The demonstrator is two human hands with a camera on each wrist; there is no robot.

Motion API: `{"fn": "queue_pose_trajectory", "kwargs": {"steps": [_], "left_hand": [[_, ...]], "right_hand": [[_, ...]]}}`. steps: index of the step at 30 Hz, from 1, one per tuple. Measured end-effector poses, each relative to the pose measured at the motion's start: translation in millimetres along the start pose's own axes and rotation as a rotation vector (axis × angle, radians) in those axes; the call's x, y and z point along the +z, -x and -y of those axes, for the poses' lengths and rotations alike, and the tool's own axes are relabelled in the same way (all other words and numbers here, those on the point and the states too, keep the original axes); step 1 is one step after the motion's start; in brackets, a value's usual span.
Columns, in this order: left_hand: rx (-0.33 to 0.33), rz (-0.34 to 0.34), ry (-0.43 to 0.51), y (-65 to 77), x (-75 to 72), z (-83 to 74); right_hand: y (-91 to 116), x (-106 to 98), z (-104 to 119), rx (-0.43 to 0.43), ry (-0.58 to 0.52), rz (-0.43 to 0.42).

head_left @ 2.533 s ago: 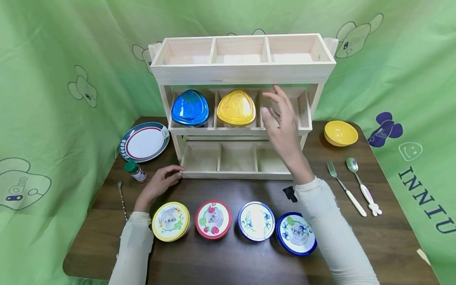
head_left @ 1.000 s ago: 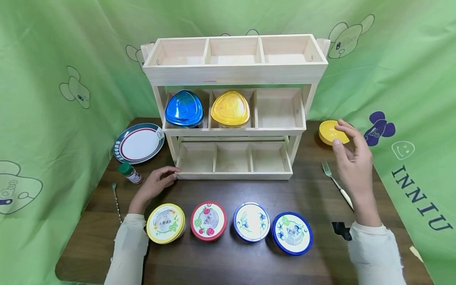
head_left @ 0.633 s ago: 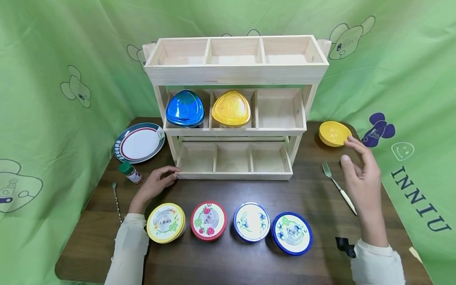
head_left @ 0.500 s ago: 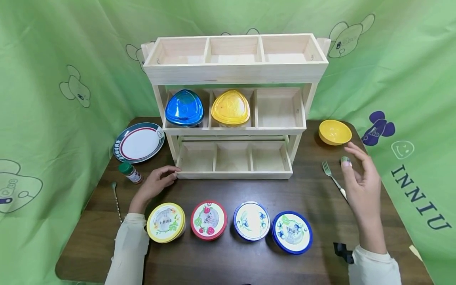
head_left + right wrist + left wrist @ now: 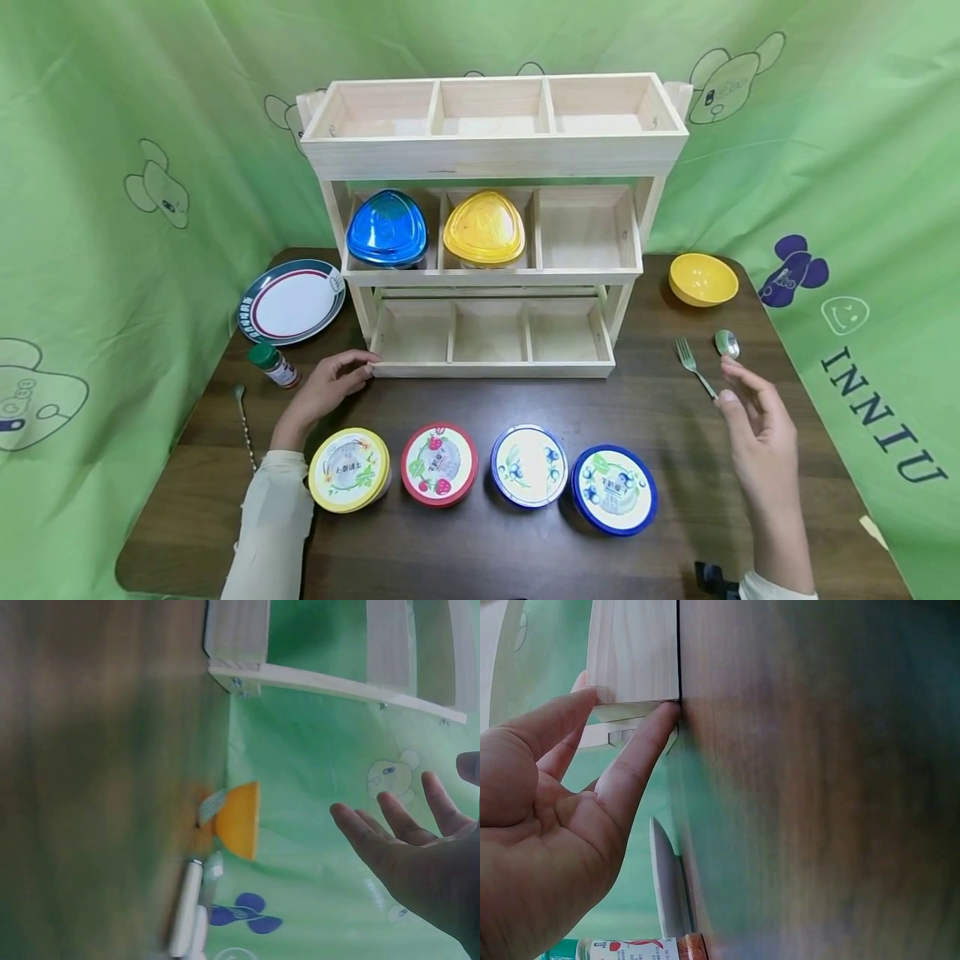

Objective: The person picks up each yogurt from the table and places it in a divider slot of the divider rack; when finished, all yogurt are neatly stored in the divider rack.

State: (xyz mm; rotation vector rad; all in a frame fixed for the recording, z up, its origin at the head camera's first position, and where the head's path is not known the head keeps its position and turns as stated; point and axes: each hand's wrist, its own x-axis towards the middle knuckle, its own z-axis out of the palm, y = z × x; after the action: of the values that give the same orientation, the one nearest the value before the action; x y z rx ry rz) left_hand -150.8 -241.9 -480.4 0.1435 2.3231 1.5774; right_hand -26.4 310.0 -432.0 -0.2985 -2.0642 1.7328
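- Left hand point(image 5: 322, 392) pinches a corner of the wooden shelf point(image 5: 495, 158) at twelve o'clock, I guess to steady it.
- Right hand point(image 5: 768, 433), fingers loose, holds nothing, near the spoon point(image 5: 726, 342) at two o'clock.

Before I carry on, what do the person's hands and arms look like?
Both the left hand and right hand look bare, with no gloves or rings showing. The left sleeve is long, plain and off-white. Only the right cuff, also off-white, is in frame; a small black piece shows beside it.
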Motion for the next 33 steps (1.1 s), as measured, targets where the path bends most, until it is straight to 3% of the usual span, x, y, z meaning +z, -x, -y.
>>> {"fn": "queue_pose_trajectory", "kwargs": {"steps": [5,10,16,24,28,33], "left_hand": [[-0.006,0.002,-0.003,0.5,-0.7,-0.2],[0.001,0.011,-0.008,-0.1,-1.4,0.2],[0.003,0.015,-0.005,-1.2,-2.5,0.4],[0.01,0.016,-0.013,-2.4,-3.4,-0.9],[0.011,0.02,-0.014,-2.9,-2.9,0.1],[-0.002,0.012,-0.021,-1.4,-1.8,-0.5]], "right_hand": [[28,6,-17,0.033,-0.165,0.061],[53,16,-30,0.044,-0.214,0.13],[67,28,-33,0.02,-0.161,0.237],[78,45,-31,-0.014,-0.039,0.301],[79,48,-32,-0.038,-0.034,0.342],[82,49,-34,-0.05,0.064,0.406]]}}
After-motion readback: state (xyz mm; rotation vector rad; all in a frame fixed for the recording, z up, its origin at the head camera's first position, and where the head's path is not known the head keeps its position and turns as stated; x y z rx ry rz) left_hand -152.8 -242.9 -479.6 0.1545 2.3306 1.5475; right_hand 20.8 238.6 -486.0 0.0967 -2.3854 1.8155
